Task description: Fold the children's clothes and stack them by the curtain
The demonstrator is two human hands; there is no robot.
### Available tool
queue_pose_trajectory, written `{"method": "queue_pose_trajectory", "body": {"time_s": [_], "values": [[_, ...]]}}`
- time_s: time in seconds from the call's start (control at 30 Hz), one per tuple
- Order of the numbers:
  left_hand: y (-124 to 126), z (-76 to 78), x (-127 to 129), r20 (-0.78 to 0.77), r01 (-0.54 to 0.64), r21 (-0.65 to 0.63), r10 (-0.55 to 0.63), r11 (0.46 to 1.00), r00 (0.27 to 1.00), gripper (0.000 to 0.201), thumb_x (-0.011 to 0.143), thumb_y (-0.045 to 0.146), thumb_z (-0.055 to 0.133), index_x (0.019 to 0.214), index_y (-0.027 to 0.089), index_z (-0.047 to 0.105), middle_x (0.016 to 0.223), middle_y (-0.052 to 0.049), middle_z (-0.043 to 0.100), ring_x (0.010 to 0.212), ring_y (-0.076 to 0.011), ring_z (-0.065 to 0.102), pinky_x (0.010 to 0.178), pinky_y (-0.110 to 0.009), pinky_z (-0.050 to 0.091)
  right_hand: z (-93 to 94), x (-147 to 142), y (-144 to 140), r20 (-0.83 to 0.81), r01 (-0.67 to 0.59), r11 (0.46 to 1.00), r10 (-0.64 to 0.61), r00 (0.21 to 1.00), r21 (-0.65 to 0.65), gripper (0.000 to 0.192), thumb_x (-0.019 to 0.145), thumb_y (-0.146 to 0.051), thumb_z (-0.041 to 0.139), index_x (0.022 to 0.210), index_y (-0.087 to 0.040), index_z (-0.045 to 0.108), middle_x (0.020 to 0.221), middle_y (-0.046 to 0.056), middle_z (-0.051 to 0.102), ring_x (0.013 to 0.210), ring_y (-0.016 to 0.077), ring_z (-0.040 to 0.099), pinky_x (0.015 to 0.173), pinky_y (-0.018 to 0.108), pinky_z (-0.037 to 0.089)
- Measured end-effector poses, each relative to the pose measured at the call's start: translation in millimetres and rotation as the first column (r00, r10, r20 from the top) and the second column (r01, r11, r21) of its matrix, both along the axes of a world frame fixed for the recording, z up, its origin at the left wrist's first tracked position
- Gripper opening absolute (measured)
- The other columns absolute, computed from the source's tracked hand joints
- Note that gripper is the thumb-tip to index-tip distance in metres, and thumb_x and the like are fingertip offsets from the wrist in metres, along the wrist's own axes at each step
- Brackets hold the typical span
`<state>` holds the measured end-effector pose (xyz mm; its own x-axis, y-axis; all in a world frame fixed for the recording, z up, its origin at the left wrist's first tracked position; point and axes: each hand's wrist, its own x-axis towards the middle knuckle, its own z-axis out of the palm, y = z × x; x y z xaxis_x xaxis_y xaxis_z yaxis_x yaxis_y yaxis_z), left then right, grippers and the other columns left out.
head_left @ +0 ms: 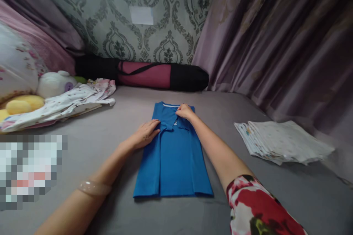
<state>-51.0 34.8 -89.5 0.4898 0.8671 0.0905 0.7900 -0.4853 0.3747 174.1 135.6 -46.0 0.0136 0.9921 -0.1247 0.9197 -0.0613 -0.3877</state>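
Observation:
A blue T-shirt (175,165) lies on the grey bed sheet in front of me, its two sides folded inward into a long strip. Its neckline, with a white band inside, points away from me, and the short sleeves lie across the upper part. My left hand (145,134) rests on the shirt's upper left edge with fingers stretched out. Near the collar on the right, my right hand (184,111) pinches the fabric by a sleeve. A little striped print shows beside that sleeve.
A stack of folded pale cloths (286,141) lies to the right. On the left are white patterned clothes (74,99), a white plush toy (56,84) and a yellow one (24,104). A black and maroon long bag (149,74) lies along the wall; purple curtains (264,44) hang at right.

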Motion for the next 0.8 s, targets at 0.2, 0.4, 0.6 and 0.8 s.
{"method": "queue_pose_trajectory", "body": {"time_s": [0.2, 0.4, 0.6, 0.8], "values": [[-7, -2.0, 5, -0.177, -0.028, -0.040, 0.020, 0.999, 0.984, 0.067, 0.099, 0.056, 0.019, 0.153, 0.017, 0.027, 0.159, -0.012, 0.024, 0.147, -0.0279, 0.019, 0.119, -0.051, 0.015, -0.2, -10, -12, 0.100, -0.062, 0.989, 0.049, 0.994, 0.132, 0.032, 0.091, -0.022, 0.043, 0.119, -0.019, 0.057, 0.112, 0.013, 0.069, 0.104, 0.0242, 0.064, 0.083, 0.032, 0.048], [-11, -0.9, 2, -0.112, 0.024, 0.060, -0.017, 0.998, 0.994, 0.067, 0.099, 0.057, 0.022, 0.150, 0.015, 0.033, 0.156, -0.017, 0.031, 0.145, -0.0297, 0.025, 0.116, -0.057, 0.019, 0.3, -20, -30, 0.263, -0.145, 0.968, 0.088, 0.961, 0.205, 0.040, 0.092, -0.009, 0.030, 0.124, -0.010, 0.055, 0.122, 0.022, 0.061, 0.114, 0.0306, 0.058, 0.092, 0.042, 0.044], [-17, -0.1, 7, -0.093, -0.033, 0.161, 0.048, 0.986, 0.994, 0.070, 0.099, 0.057, 0.020, 0.146, 0.008, 0.037, 0.153, -0.020, 0.035, 0.145, -0.0296, 0.027, 0.117, -0.053, 0.020, -3.2, -53, -46, 0.205, -0.334, 0.912, 0.289, 0.935, 0.237, 0.050, 0.098, -0.026, 0.027, 0.141, -0.005, 0.043, 0.149, 0.019, 0.041, 0.140, 0.0288, 0.033, 0.113, 0.043, 0.024], [-19, -10.2, 9, -0.179, -0.009, 0.150, 0.036, 0.989, 0.983, 0.080, 0.096, 0.063, 0.018, 0.152, 0.006, 0.024, 0.156, -0.021, 0.025, 0.146, -0.0304, 0.021, 0.118, -0.049, 0.019, -31.6, -66, -54, 0.096, -0.331, 0.932, 0.320, 0.943, 0.147, 0.067, 0.100, -0.043, 0.022, 0.150, 0.001, 0.026, 0.159, 0.018, 0.019, 0.148, 0.0273, 0.011, 0.120, 0.043, 0.005]]}}
